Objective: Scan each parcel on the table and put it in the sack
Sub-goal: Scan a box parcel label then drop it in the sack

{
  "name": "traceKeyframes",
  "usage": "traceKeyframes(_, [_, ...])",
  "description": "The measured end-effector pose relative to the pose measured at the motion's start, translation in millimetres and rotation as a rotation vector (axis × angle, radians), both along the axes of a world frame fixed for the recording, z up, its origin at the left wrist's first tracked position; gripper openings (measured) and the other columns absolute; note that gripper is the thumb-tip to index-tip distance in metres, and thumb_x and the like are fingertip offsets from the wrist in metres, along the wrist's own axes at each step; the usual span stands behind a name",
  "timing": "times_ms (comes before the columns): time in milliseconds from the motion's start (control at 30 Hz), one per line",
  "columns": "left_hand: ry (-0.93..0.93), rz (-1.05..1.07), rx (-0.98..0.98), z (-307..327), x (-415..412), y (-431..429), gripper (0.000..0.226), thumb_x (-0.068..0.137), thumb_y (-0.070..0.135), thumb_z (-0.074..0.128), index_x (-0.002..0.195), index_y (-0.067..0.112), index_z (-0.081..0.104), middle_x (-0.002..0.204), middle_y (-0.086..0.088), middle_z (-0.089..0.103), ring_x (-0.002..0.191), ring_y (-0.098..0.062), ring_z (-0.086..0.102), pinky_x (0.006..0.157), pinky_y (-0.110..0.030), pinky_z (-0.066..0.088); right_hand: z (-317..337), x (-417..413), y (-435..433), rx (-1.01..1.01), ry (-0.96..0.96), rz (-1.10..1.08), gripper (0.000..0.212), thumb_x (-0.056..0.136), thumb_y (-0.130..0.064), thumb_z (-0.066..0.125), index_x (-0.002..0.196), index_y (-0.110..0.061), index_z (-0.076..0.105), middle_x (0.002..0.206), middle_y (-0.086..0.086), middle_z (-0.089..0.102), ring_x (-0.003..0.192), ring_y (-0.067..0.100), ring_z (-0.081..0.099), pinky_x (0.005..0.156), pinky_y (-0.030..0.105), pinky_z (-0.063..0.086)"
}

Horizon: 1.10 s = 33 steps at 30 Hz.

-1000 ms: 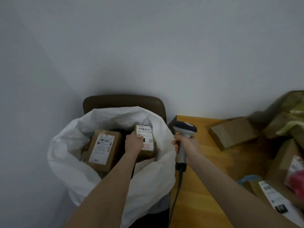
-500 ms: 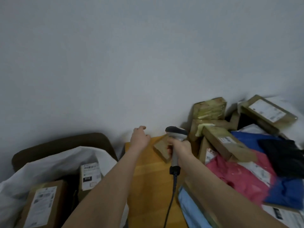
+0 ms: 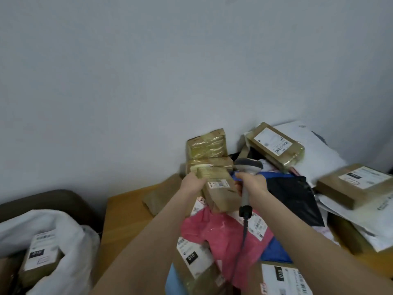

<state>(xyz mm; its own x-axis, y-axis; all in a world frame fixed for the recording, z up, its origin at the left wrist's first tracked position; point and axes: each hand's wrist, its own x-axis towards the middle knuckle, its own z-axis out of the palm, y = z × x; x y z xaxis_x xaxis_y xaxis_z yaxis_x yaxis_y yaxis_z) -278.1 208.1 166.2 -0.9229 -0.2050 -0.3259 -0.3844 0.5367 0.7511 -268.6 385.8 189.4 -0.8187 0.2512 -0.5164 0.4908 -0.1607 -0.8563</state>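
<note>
Your left hand [image 3: 192,184] is clamped on the left end of a brown parcel [image 3: 221,194] up on the pile. Your right hand [image 3: 254,185] grips the scanner [image 3: 247,167] just beside its label. The sack [image 3: 70,228] sits well off left.

Two arms show. The left arm [image 3: 148,241] and the right arm [image 3: 314,237] are both bare as far up as can be seen, with only skin on them. The left hand [image 3: 192,183] and the right hand [image 3: 254,184] are bare as well. Their edges look a little blurry.
</note>
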Motion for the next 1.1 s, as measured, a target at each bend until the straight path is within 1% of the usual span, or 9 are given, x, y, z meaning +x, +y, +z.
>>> traceKeyframes(133, [-0.162,0.145,0.131,-27,5,24,0.054,0.093,0.034,0.058,0.131,-0.003,0.049,0.119,-0.017,0.060,0.106,-0.032,0.060,0.085,-0.039,0.051,-29,-9,41,0.036,-0.082,0.054,0.014,0.080,-0.007,0.073,0.076,-0.002,0.061,0.063,0.012,0.062,0.057,0.025,0.058,0.064,0.038,0.051])
traceKeyframes(267, [-0.216,0.236,0.255,-38,6,36,0.038,0.089,0.018,0.065,0.118,-0.004,0.055,0.112,-0.018,0.064,0.102,-0.032,0.063,0.088,-0.044,0.054,-50,-8,44,-0.035,-0.113,0.135,0.029,0.078,-0.012,0.077,0.098,-0.005,0.056,0.090,0.014,0.063,0.085,0.030,0.061,0.075,0.043,0.056])
traceKeyframes(433, [-0.234,0.319,0.398,-29,11,28,0.039,0.082,0.005,0.072,0.114,-0.008,0.056,0.100,-0.017,0.067,0.085,-0.029,0.067,0.069,-0.039,0.058,-53,-9,50,-0.068,-0.091,0.172,0.021,0.081,-0.009,0.075,0.093,-0.003,0.059,0.086,0.013,0.065,0.068,0.022,0.062,0.053,0.032,0.053])
traceKeyframes(533, [-0.185,0.268,0.395,-12,17,16,0.033,0.082,0.000,0.069,0.113,-0.008,0.062,0.076,-0.010,0.068,0.064,-0.019,0.064,0.053,-0.028,0.055,-46,-10,54,-0.049,-0.059,0.145,0.025,0.081,-0.014,0.075,0.097,-0.003,0.060,0.084,0.014,0.066,0.071,0.024,0.062,0.071,0.041,0.056])
traceKeyframes(667, [-0.014,0.139,0.392,13,22,2,0.049,0.082,0.000,0.069,0.128,0.002,0.055,0.108,-0.013,0.067,0.087,-0.024,0.065,0.061,-0.026,0.052,-29,-12,59,-0.134,0.020,0.042,0.023,0.082,-0.019,0.077,0.091,-0.007,0.059,0.083,0.011,0.068,0.071,0.022,0.066,0.067,0.037,0.057])
traceKeyframes(800, [0.354,-0.023,-0.236,28,17,-6,0.057,0.077,0.010,0.072,0.130,0.012,0.052,0.121,-0.001,0.055,0.104,-0.017,0.056,0.086,-0.030,0.050,-10,-11,65,-0.245,0.075,-0.019,0.023,0.083,-0.025,0.076,0.088,-0.007,0.061,0.080,0.010,0.069,0.070,0.021,0.067,0.053,0.031,0.055])
traceKeyframes(900, [0.496,-0.221,-0.726,23,24,-9,0.048,0.080,0.020,0.068,0.125,0.020,0.052,0.120,0.003,0.050,0.108,-0.016,0.047,0.085,-0.027,0.044,-5,-7,71,-0.217,0.082,-0.019,0.027,0.083,-0.028,0.076,0.092,-0.008,0.060,0.087,0.008,0.067,0.079,0.023,0.066,0.055,0.033,0.053])
traceKeyframes(1000, [0.466,-0.340,-0.888,-11,40,-6,0.040,0.085,0.017,0.062,0.124,0.022,0.052,0.122,0.002,0.050,0.107,-0.017,0.047,0.083,-0.027,0.046,-13,-2,71,-0.166,0.070,0.026,0.032,0.084,-0.028,0.076,0.100,-0.004,0.061,0.088,0.008,0.065,0.073,0.021,0.063,0.059,0.031,0.053])
traceKeyframes(1100, [0.365,-0.350,-0.759,-36,54,-3,0.029,0.083,0.025,0.067,0.110,0.027,0.056,0.120,0.007,0.048,0.110,-0.014,0.049,0.080,-0.021,0.042,-28,4,65,-0.103,0.021,0.078,0.039,0.083,-0.028,0.076,0.108,-0.002,0.062,0.091,0.011,0.066,0.082,0.024,0.064,0.076,0.038,0.055])
